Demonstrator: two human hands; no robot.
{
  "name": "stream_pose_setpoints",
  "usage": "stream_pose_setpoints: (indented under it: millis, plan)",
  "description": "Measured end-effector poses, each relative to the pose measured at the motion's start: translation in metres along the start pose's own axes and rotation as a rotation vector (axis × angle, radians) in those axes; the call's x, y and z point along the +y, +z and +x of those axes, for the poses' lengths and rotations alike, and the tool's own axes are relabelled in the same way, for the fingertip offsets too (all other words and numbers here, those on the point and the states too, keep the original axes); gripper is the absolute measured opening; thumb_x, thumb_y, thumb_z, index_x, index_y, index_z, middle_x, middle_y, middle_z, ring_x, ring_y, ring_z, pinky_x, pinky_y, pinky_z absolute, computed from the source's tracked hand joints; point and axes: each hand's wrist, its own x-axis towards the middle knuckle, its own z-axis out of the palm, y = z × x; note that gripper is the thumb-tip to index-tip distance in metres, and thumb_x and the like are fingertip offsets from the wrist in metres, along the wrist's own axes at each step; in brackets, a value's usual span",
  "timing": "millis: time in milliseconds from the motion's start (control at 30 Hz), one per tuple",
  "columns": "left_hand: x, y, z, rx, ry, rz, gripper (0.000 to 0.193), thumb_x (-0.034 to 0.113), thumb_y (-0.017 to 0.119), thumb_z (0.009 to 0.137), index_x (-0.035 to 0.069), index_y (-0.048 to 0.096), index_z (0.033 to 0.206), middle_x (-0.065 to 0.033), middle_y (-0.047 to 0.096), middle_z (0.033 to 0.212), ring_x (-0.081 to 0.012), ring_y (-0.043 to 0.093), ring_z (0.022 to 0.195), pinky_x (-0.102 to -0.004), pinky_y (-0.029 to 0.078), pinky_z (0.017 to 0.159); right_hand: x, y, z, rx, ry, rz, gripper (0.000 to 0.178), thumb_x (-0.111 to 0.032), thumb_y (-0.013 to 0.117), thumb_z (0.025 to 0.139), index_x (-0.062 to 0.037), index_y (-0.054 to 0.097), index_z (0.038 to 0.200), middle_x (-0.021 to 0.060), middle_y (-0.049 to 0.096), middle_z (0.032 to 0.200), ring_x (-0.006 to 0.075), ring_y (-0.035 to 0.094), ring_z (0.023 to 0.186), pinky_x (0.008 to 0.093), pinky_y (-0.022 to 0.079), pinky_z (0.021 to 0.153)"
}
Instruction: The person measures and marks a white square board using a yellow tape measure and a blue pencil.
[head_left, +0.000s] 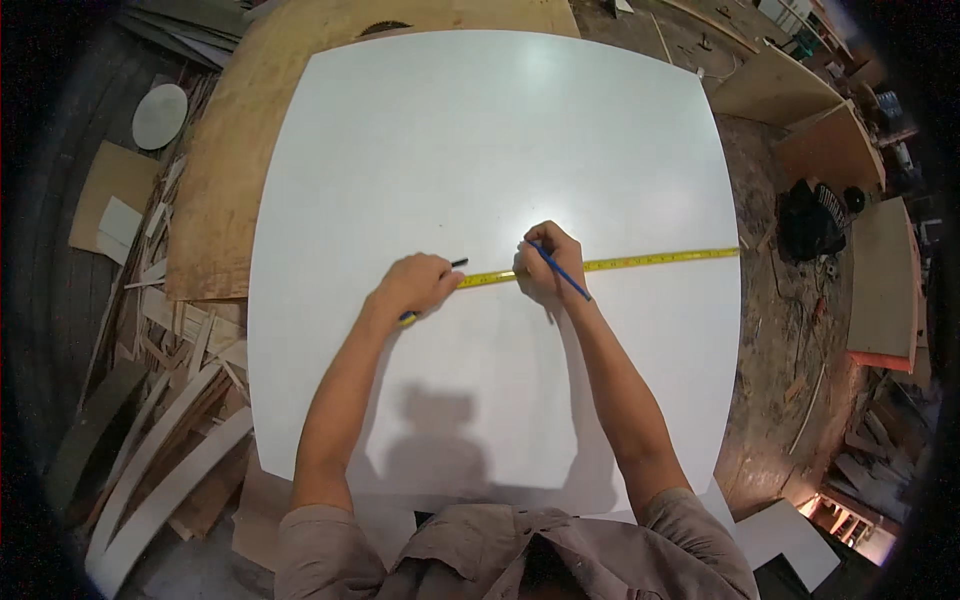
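Note:
A large white panel (480, 130) lies flat in front of me. Across its middle runs a yellow tape measure (640, 262), its blade drawn out to the panel's right edge. My left hand (413, 283) is closed around the tape's case, which is mostly hidden; a yellow and dark bit shows under the wrist. A short black piece (459, 262) juts out past the left fingers, and I cannot tell what it is. Over the blade, my right hand (550, 262) grips a slim blue pencil (562, 273), tilted with one end toward the wrist. The pencil's tip is hidden by the fingers.
Beneath the panel's far left side is a plywood sheet (215, 220). Offcut strips (165, 450) pile up at the left, near a white disc (160, 116). At the right are boards (885, 280) and a black bag (808, 222) on the floor.

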Motion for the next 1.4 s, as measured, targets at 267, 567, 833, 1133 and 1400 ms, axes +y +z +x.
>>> stream_pose_setpoints:
  millis: [267,567,833,1133,1400]
  plan:
    - [0.020,0.030,-0.039,0.028,-0.010,-0.071,0.042,0.042,0.056,0.099,0.006,0.069,0.082,-0.0153,0.070,0.074,-0.0361,0.067,0.071,-0.0489,0.052,0.070,0.021,-0.014,0.001,-0.137,-0.092,-0.049,0.015,-0.012,0.066,0.089,0.0012,0.060,0.091,0.0080,0.065,0.077,0.0131,0.059,0.070,0.0306,0.051,0.067]
    - [0.020,0.025,-0.042,-0.026,-0.008,-0.080,0.042,0.043,0.055,0.101,0.007,0.072,0.089,-0.0133,0.072,0.077,-0.0349,0.068,0.074,-0.0482,0.053,0.073,0.020,0.007,0.017,-0.087,-0.109,-0.043,0.015,-0.004,0.067,0.084,-0.0009,0.053,0.079,0.0014,0.055,0.067,0.0080,0.046,0.061,0.0289,0.043,0.054]
    - [0.020,0.026,-0.039,-0.054,0.011,-0.106,0.041,0.043,0.055,0.102,0.008,0.072,0.089,-0.0107,0.071,0.074,-0.0325,0.069,0.072,-0.0480,0.053,0.073,0.027,0.006,0.024,-0.166,0.129,0.185,0.019,0.004,0.060,0.083,-0.0037,0.043,0.077,0.0005,0.053,0.068,0.0056,0.042,0.063,0.0254,0.040,0.056]
    - [0.019,0.032,-0.048,-0.045,0.013,-0.101,0.040,0.041,0.053,0.101,0.009,0.074,0.093,-0.0126,0.072,0.079,-0.0346,0.069,0.077,-0.0496,0.053,0.077,0.024,0.015,0.022,-0.092,-0.113,0.135,0.008,-0.002,0.066,0.084,0.0002,0.058,0.082,0.0050,0.060,0.068,0.0098,0.054,0.063,0.0286,0.048,0.057]
    - [0.068,0.118,-0.141,0.015,-0.076,-0.175,0.040,0.044,0.049,0.102,0.012,0.073,0.100,-0.0157,0.074,0.088,-0.0399,0.071,0.083,-0.0549,0.054,0.080,-0.003,0.006,-0.008,-0.212,-0.217,-0.343,0.026,-0.020,0.059,0.097,-0.0012,0.072,0.109,0.0180,0.075,0.099,0.0267,0.073,0.093,0.0357,0.056,0.084]
